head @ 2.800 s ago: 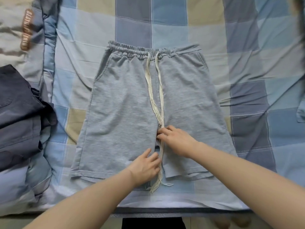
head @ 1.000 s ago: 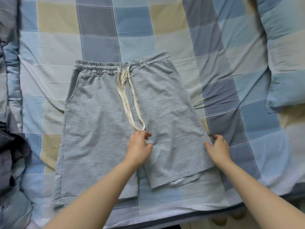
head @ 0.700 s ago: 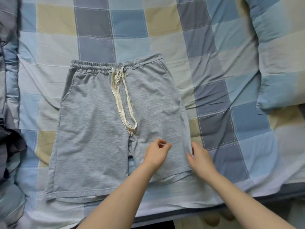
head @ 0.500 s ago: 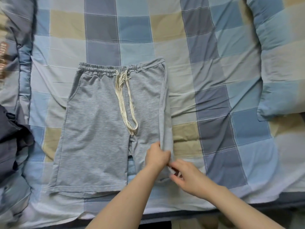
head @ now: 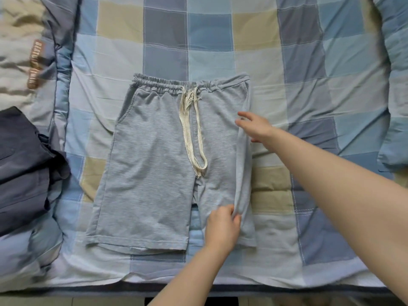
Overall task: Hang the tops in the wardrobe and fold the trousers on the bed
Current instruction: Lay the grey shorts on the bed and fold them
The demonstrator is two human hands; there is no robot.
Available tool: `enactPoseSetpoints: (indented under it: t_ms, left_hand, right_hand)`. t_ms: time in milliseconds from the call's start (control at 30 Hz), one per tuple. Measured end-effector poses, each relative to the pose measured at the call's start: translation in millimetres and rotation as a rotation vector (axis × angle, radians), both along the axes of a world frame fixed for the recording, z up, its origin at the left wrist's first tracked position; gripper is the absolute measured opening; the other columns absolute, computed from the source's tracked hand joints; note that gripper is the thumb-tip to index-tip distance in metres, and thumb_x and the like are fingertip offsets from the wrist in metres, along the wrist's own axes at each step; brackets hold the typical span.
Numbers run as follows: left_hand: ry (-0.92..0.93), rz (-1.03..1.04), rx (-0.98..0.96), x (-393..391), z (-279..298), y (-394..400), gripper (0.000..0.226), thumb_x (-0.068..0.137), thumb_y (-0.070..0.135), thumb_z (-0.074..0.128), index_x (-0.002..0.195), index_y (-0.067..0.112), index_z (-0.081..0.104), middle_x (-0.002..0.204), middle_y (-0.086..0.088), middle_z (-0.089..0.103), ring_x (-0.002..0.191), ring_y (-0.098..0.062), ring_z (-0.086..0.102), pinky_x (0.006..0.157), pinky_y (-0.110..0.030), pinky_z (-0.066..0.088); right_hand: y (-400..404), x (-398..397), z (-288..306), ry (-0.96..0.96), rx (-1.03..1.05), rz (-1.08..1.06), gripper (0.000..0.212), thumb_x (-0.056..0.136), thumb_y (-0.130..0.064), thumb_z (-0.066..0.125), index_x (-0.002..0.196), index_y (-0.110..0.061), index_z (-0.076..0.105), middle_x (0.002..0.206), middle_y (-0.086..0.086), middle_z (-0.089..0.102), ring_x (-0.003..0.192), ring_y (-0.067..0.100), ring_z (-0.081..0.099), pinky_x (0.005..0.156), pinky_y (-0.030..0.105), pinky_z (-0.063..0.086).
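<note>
shorts (head: 150,173): grey heathered jersey cloth, matt, soft | drawstring (head: 189,138): cream woven cord, frayed ends | bed sheet (head: 309,89): checked woven cotton-like cloth, matt, creased | dark garment (head: 19,168): navy smooth woven cloth, rumpled

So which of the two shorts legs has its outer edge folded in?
The leg on the person's right of the grey shorts: the left hand pinches its turned-in edge and the right hand touches it. The other leg lies flat.

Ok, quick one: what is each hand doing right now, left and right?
Left hand: pinches the folded edge of the grey shorts near the hem.
Right hand: open, fingers spread, resting on the same fold higher up.
</note>
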State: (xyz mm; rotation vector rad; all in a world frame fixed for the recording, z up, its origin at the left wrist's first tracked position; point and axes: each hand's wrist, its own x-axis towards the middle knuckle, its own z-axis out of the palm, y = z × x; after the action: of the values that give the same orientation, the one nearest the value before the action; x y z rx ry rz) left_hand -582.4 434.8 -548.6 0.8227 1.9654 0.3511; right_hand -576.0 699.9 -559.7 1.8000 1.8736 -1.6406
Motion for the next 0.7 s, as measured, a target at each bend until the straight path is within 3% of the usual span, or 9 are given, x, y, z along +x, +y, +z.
enactPoseSetpoints:
  t_ms: [67,133,233,300,400,533,700]
  left_hand:
    - [-0.042,-0.023,0.012,-4.6,-1.0,-8.2,0.022,0.091,0.026,0.059,0.074,0.012,0.057,0.081,-0.013,0.065,0.085,-0.032,0.059,0.069,-0.038,0.040]
    - [-0.108,-0.042,0.036,-12.0,0.0,-15.9,0.023,0.091,0.025,0.059,0.075,0.009,0.059,0.079,-0.014,0.065,0.081,-0.030,0.059,0.069,-0.039,0.042]
    - [-0.202,-0.036,0.048,-30.9,5.5,-32.5,0.027,0.090,0.029,0.057,0.075,0.006,0.058,0.077,-0.013,0.063,0.077,-0.026,0.057,0.068,-0.040,0.043]
    - [-0.257,0.010,0.047,-51.1,10.7,-46.9,0.027,0.089,0.032,0.058,0.075,0.009,0.059,0.071,-0.004,0.062,0.071,-0.019,0.056,0.065,-0.035,0.044]
    - [-0.353,0.122,0.056,-90.7,21.5,-67.7,0.015,0.090,0.026,0.063,0.077,0.020,0.067,0.065,0.008,0.059,0.066,-0.005,0.051,0.062,-0.027,0.039]
    - [-0.396,0.286,0.067,-158.9,28.6,-95.9,0.030,0.088,0.020,0.067,0.060,0.024,0.059,0.055,0.012,0.049,0.056,-0.001,0.043,0.056,-0.024,0.034]
    - [-0.299,0.433,0.023,-239.2,19.7,-144.8,0.032,0.087,0.015,0.070,0.058,0.022,0.059,0.049,0.012,0.051,0.051,-0.001,0.045,0.053,-0.023,0.035]
  right_hand:
    - [8.2,-10.6,-4.9,-0.050,0.017,0.055,0.055,0.092,-0.038,0.052,0.144,-0.029,0.037,0.146,0.001,0.039,0.133,0.021,0.037,0.098,0.034,0.041]
    - [19.7,-21.1,-10.3,-0.072,0.016,-0.002,0.059,0.092,-0.032,0.056,0.146,-0.020,0.036,0.142,0.003,0.042,0.125,0.021,0.045,0.089,0.030,0.042]
    - [27.6,-36.1,-13.2,-0.111,0.132,-0.188,0.038,0.087,-0.020,0.059,0.124,-0.010,0.059,0.116,0.008,0.059,0.101,0.025,0.058,0.077,0.032,0.046]
    - [26.1,-49.2,-9.5,-0.162,0.280,-0.304,0.029,0.086,-0.013,0.051,0.109,-0.014,0.068,0.113,0.012,0.065,0.104,0.029,0.061,0.086,0.031,0.049]
    - [17.8,-83.4,13.7,-0.180,0.446,-0.338,0.037,0.089,-0.007,0.041,0.118,-0.016,0.062,0.124,0.009,0.061,0.116,0.027,0.055,0.098,0.024,0.040]
    - [-0.2,-158.5,40.0,-0.136,0.473,-0.244,0.040,0.089,-0.004,0.043,0.124,-0.018,0.056,0.132,0.006,0.056,0.122,0.022,0.051,0.095,0.016,0.033]
    - [-42.0,-260.6,41.7,-0.093,0.379,-0.135,0.041,0.084,-0.006,0.048,0.119,-0.020,0.063,0.125,0.008,0.061,0.122,0.028,0.052,0.105,0.033,0.041]
